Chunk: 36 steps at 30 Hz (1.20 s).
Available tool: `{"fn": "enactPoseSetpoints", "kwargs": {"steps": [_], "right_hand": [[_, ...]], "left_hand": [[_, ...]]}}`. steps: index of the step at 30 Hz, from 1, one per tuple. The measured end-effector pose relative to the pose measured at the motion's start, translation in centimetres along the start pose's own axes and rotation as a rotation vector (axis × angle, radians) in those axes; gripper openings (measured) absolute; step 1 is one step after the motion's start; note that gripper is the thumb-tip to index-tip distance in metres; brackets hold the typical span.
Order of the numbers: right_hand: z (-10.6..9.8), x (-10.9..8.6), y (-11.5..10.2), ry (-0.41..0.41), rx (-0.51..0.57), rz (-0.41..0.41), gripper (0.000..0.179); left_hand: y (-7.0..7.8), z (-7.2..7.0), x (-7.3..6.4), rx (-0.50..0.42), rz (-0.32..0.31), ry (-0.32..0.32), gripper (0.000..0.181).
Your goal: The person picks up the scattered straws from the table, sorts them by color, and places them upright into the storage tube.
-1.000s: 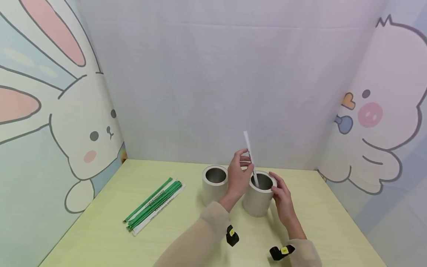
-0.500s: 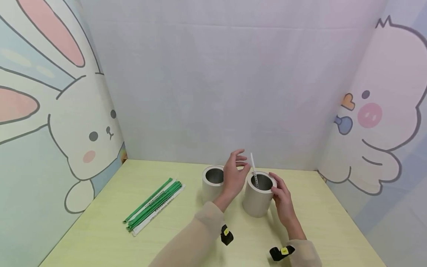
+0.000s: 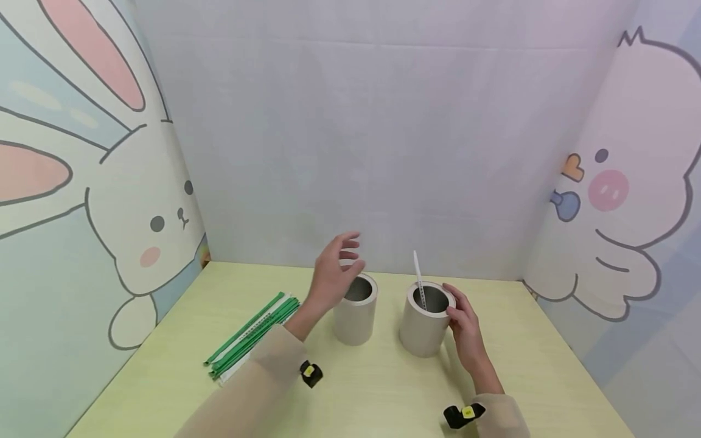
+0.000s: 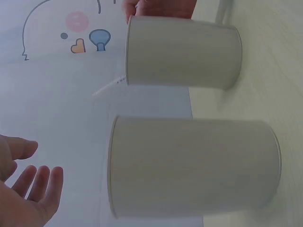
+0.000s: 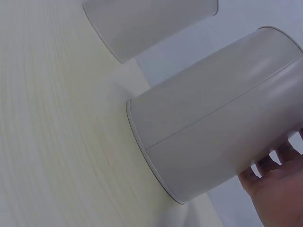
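My left hand point(image 3: 331, 274) is in the air over the near left of a pale grey cylindrical canister point(image 3: 355, 319), its fingers loosely bent and nothing in them. In the left wrist view, that canister point(image 4: 194, 168) stands apart from the fingers. A second, matching canister point(image 3: 420, 331) stands to its right. One white paper-wrapped straw point(image 3: 418, 272) leans inside it, its top sticking up above the rim. My right hand point(image 3: 465, 328) holds this canister by its right side near the rim, fingers behind and thumb in front. In the right wrist view, fingers point(image 5: 267, 165) touch the canister's wall.
Several wrapped straws point(image 3: 249, 334), green and white, lie in a bundle on the pale yellow table point(image 3: 378, 395), left of the canisters. My left forearm partly covers the bundle. A grey-white cloth backdrop point(image 3: 350, 134) rises behind the table, with printed cartoon panels on either side.
My left hand has let go of the straw, which dropped lower into the right canister. The hand then moved left, over the other canister. My right hand stayed put.
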State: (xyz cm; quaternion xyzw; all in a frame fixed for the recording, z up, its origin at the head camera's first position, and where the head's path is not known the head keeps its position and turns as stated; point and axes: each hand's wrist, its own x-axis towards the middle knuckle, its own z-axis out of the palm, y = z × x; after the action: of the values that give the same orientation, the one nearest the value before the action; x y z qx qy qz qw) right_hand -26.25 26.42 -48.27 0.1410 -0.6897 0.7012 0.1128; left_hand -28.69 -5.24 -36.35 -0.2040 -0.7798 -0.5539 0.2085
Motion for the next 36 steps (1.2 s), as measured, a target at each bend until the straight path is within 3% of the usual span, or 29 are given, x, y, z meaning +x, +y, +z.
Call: {"fn": "enactPoseSetpoints", "kwargs": {"steps": [8, 16, 25, 29, 36], "right_hand": [[0.0, 0.0, 0.0, -0.002, -0.001, 0.006, 0.053], [0.0, -0.1, -0.1, -0.002, 0.002, 0.001, 0.053], [0.3, 0.0, -0.2, 0.001, 0.009, 0.005, 0.053], [0.3, 0.0, -0.2, 0.003, 0.013, 0.005, 0.053], [0.2, -0.1, -0.2, 0.008, 0.011, 0.017, 0.053]], "left_hand": [[-2.1, -6.1, -1.7, 0.156, -0.013, -0.033, 0.062], [-3.7, -10.3, -4.2, 0.354, -0.065, -0.083, 0.065], [-6.3, -13.6, -7.5, 0.555, -0.06, -0.205, 0.062], [-7.3, -14.5, -8.9, 0.59, -0.071, -0.265, 0.058], [-8.6, -14.9, -10.8, 0.596, -0.165, -0.375, 0.055]]}}
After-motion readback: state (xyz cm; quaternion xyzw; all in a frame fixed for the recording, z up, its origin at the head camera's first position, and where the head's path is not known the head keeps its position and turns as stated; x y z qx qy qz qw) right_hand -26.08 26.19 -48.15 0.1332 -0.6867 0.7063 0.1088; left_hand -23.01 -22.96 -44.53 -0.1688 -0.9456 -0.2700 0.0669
